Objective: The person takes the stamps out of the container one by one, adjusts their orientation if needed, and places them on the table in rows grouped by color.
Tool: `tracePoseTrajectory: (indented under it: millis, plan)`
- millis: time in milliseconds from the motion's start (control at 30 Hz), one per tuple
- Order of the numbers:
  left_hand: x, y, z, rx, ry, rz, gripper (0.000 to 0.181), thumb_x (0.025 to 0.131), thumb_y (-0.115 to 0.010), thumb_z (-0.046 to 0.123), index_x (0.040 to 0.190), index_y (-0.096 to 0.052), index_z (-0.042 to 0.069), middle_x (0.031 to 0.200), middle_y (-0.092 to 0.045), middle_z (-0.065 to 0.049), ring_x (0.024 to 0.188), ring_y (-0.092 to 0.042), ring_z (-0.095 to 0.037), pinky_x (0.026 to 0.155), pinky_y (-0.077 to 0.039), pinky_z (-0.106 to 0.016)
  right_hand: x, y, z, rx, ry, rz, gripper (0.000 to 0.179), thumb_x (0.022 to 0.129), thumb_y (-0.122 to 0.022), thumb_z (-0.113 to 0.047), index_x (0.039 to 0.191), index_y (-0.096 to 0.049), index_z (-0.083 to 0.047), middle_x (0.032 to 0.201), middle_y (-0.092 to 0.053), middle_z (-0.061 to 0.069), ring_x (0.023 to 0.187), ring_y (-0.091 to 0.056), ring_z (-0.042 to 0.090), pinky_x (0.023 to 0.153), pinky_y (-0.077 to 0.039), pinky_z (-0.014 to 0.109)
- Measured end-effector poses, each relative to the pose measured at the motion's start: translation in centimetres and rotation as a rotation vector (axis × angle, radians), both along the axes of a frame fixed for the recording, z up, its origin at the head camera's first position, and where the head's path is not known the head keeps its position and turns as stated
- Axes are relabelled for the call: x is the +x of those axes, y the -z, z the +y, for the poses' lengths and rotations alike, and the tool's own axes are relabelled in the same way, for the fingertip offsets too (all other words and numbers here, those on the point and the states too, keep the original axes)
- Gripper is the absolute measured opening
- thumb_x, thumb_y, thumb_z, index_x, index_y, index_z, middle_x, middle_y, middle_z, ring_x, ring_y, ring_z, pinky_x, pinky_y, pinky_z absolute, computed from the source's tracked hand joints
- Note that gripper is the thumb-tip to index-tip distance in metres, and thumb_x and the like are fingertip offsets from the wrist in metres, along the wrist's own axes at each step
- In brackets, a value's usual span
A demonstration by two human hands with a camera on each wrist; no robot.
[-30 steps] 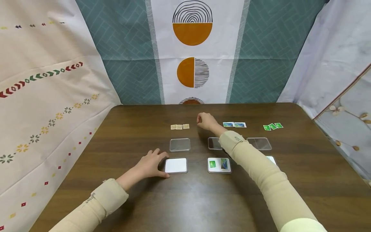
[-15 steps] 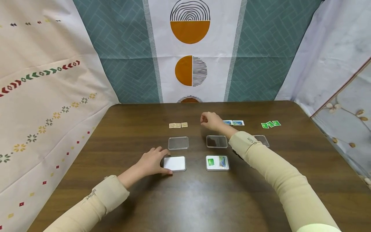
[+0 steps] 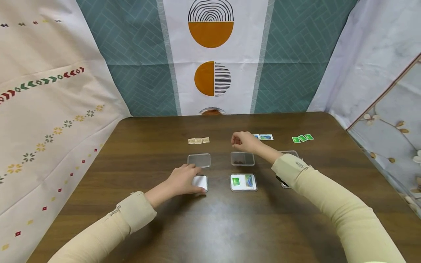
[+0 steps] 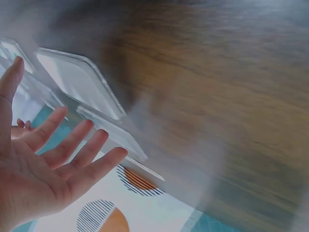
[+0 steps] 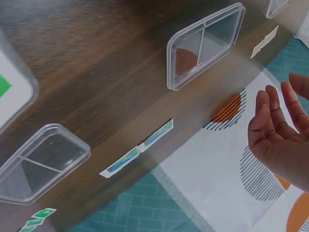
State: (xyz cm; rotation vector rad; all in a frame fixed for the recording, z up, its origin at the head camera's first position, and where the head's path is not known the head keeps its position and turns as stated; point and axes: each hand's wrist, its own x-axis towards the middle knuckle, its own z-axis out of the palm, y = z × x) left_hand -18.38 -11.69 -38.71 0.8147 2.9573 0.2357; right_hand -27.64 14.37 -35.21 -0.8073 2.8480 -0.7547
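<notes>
My left hand (image 3: 184, 179), thumb and fingers spread, is over the left part of a clear case with a blank white insert (image 3: 200, 181). In the left wrist view its fingers are extended, apart from the case (image 4: 77, 79). My right hand (image 3: 245, 141), fingers loosely bent and nothing visible in them, hovers behind the middle clear lid (image 3: 242, 158), partly covering the blue landscape stamps (image 3: 266, 137). These stamps (image 5: 161, 134) lie end to end in the right wrist view. The middle case (image 3: 241, 182) shows a green stamp and a landscape stamp on white.
Three tan stamps (image 3: 198, 141) lie at the back left and three green stamps (image 3: 302, 138) at the back right. Another clear lid (image 3: 198, 160) is behind the left case. My right sleeve (image 3: 315, 182) mostly hides the right-hand lid and case. Curtains border the table (image 3: 158, 128).
My right hand has moved right and slightly nearer, away from the tan stamps and over towards the landscape stamps. My left hand has shifted right, covering more of the blank white case.
</notes>
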Motion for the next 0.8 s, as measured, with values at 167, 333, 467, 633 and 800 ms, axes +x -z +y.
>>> tracePoseTrajectory:
  millis: [167, 333, 467, 633, 800]
  plan:
    - [-0.3, -0.2, 1.3, 0.014, 0.063, -0.004, 0.063, 0.071, -0.076, 0.051, 0.117, -0.063, 0.010, 0.111, -0.063, -0.008, 0.096, -0.061, -0.030, 0.070, -0.051, -0.045, 0.9, -0.2, 0.9, -0.024, -0.030, -0.018, 0.006, 0.087, -0.062, -0.004, 0.090, -0.060, 0.000, 0.076, -0.062, 0.009, 0.065, -0.052, 0.015, 0.062, -0.043, 0.027]
    - [-0.5, -0.3, 2.7, 0.011, 0.121, 0.004, 0.060, 0.073, -0.075, 0.050, 0.116, -0.063, 0.011, 0.111, -0.064, -0.007, 0.099, -0.061, -0.030, 0.075, -0.052, -0.046, 1.8, 0.0, 1.8, -0.031, -0.058, -0.008, 0.005, 0.086, -0.062, -0.004, 0.089, -0.060, -0.001, 0.074, -0.060, 0.007, 0.063, -0.050, 0.013, 0.061, -0.042, 0.026]
    - [-0.7, -0.4, 3.9, 0.012, 0.145, -0.008, 0.062, 0.073, -0.075, 0.050, 0.118, -0.062, 0.010, 0.111, -0.064, -0.007, 0.100, -0.060, -0.029, 0.076, -0.051, -0.045, 2.4, 0.7, 2.6, -0.020, -0.057, -0.002, 0.006, 0.086, -0.064, -0.006, 0.088, -0.060, -0.001, 0.073, -0.060, 0.006, 0.063, -0.049, 0.012, 0.061, -0.041, 0.026]
    - [-1.0, -0.2, 5.4, -0.011, 0.174, -0.007, 0.064, 0.072, -0.074, 0.054, 0.119, -0.061, 0.012, 0.106, -0.063, -0.005, 0.095, -0.061, -0.025, 0.073, -0.051, -0.041, 3.1, 1.3, 3.5, -0.016, -0.049, 0.002, 0.005, 0.085, -0.065, -0.006, 0.087, -0.061, -0.002, 0.073, -0.060, 0.004, 0.062, -0.047, 0.010, 0.060, -0.040, 0.025]
    - [-1.1, -0.1, 6.8, -0.026, 0.184, -0.001, 0.065, 0.072, -0.073, 0.056, 0.119, -0.061, 0.014, 0.107, -0.063, -0.003, 0.094, -0.060, -0.024, 0.072, -0.052, -0.040, 3.7, 1.6, 4.2, -0.033, -0.053, 0.004, 0.008, 0.084, -0.068, -0.008, 0.087, -0.061, -0.005, 0.071, -0.059, 0.002, 0.061, -0.046, 0.010, 0.058, -0.039, 0.024]
